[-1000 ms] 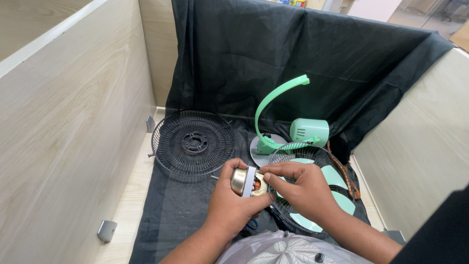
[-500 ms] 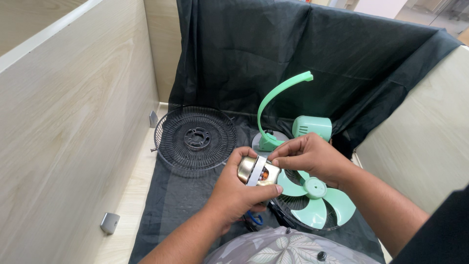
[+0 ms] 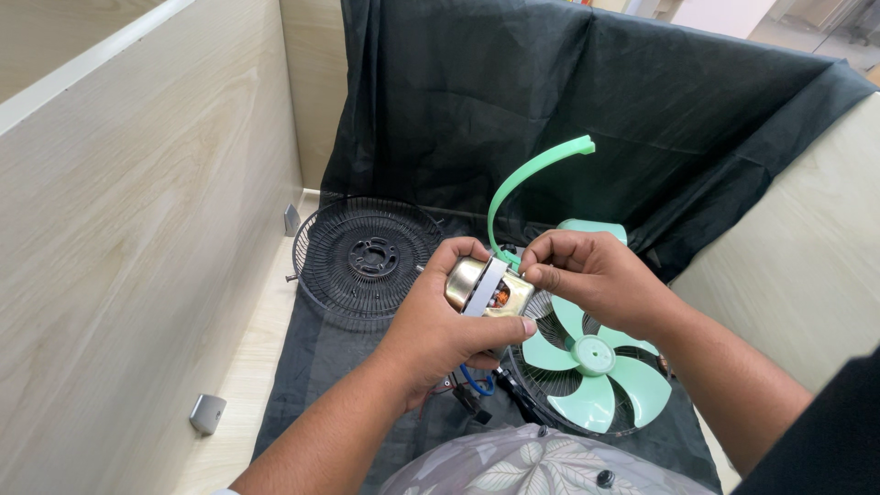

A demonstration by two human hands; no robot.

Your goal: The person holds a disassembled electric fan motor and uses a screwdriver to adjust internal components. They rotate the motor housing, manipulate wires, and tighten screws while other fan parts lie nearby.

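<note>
black fan grille (image 3: 369,266), green fan blade (image 3: 591,356), black cloth (image 3: 568,119)

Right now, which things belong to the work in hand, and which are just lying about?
In hand:
- fan motor, in the left hand
- right hand, pinching at the motor's end
- wires hanging below

Lying about:
- black fan grille
- green fan blades
- green curved stand
- black cloth

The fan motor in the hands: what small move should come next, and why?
Probably keep the left hand steady around the fan motor while the right hand works at its end: the right fingertips already pinch there, and loose wires hang below.
</note>
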